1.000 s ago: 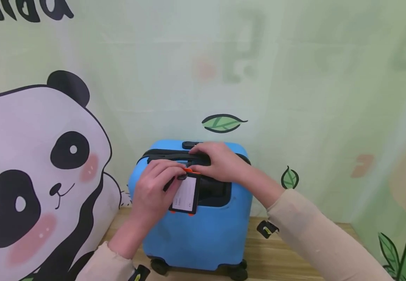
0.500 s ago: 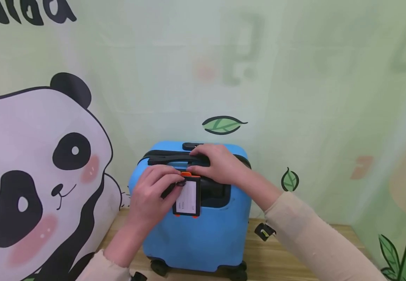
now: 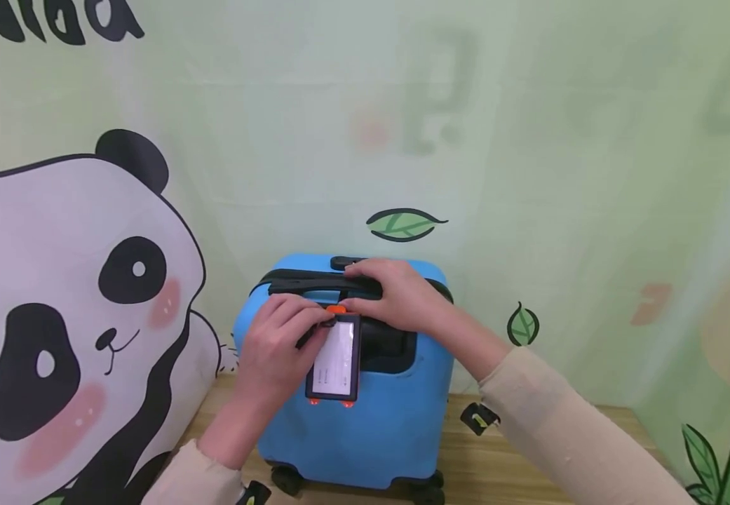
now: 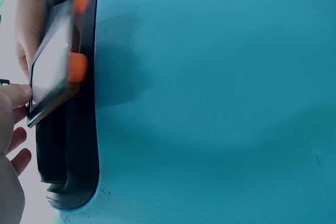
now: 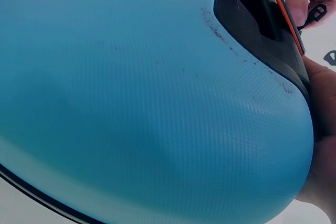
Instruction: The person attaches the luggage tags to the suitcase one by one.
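Observation:
A blue suitcase (image 3: 352, 428) stands upright on its wheels, its black carry handle (image 3: 301, 285) across the top. A luggage tag (image 3: 334, 361) hangs before the handle's recess. It has a black frame, a white card and an orange tab (image 3: 336, 308) on top. At the tag's upper left corner my left hand (image 3: 276, 347) pinches the end of a black strap (image 5: 317, 13). My right hand (image 3: 399, 294) grips the handle between fingers above and thumb below, with the thumb beside the orange tab. In the left wrist view, two orange feet show under the tag (image 4: 51, 61).
Behind the suitcase hangs a pale green backdrop (image 3: 560, 140) printed with leaves. A large panda figure (image 3: 74, 280) stands close on the left. Wooden flooring (image 3: 510, 456) lies under the wheels.
The tag has swung and its lower edge now hangs further down the suitcase front. My left hand stays at its upper corner; my right hand has hardly moved.

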A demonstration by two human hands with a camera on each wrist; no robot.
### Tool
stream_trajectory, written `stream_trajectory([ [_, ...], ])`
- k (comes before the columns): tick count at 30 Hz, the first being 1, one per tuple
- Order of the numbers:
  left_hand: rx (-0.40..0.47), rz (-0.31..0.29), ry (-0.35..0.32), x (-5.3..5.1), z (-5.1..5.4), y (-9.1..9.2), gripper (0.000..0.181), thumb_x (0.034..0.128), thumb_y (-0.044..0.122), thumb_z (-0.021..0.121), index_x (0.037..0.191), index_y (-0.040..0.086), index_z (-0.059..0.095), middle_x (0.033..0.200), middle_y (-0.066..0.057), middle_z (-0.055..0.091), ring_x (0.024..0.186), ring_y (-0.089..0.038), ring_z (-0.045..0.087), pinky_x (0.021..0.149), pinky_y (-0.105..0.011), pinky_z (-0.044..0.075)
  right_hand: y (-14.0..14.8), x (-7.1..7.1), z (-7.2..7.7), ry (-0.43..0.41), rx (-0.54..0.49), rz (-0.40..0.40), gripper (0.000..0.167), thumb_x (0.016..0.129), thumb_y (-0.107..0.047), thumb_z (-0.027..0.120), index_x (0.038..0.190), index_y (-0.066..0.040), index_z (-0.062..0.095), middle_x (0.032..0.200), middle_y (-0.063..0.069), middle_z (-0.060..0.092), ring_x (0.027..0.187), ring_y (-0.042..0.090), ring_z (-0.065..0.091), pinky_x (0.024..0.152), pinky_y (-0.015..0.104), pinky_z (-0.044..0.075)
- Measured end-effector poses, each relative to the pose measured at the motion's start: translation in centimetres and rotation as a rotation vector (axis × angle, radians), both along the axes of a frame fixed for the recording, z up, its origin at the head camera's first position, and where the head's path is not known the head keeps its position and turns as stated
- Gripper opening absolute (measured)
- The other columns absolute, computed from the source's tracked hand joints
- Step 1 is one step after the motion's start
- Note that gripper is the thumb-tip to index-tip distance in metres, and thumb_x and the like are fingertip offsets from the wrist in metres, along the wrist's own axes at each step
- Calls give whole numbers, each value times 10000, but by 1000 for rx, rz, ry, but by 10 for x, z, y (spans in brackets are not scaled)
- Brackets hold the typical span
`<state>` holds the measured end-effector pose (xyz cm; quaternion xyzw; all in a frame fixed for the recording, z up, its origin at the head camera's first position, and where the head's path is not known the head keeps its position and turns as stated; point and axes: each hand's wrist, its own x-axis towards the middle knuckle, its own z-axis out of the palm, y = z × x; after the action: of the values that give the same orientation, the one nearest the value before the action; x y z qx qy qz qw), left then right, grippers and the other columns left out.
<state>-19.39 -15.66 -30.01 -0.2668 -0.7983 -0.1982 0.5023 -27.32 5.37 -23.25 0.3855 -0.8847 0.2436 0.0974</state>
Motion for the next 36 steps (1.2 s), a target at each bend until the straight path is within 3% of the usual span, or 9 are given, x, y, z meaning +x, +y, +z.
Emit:
stream_trajectory([
  [8,27,-48,46,3,0,-1,318,754,8,955,1035,60,816,974,-79,778,957,-280,672,800,-453,590,2,-2,0,7,-1,-1,559,975,-365,804,1429,-65,675,1459,97,670,1379,282,608,1167,456,477],
  [19,22,12,-46,-6,12,2,239,840,91,923,1039,52,798,979,-89,785,982,-293,675,882,-446,604,6,-3,1,-41,-40,7,606,984,-313,797,1513,-83,607,1534,111,609,1430,310,563,1172,490,468],
  [29,17,0,-81,-12,19,4,218,853,98,916,1029,55,796,987,-88,788,986,-288,677,875,-438,603,18,-5,2,-36,-149,21,551,983,-310,795,1454,-62,654,1476,111,655,1384,306,597,1158,500,479],
  [36,36,-3,-91,-16,21,3,231,852,97,916,1046,50,798,997,-93,789,990,-291,676,856,-436,603,20,-6,7,-36,-84,-8,523,991,-383,773,1404,-71,696,1404,110,695,1295,289,639,1101,484,522],
])
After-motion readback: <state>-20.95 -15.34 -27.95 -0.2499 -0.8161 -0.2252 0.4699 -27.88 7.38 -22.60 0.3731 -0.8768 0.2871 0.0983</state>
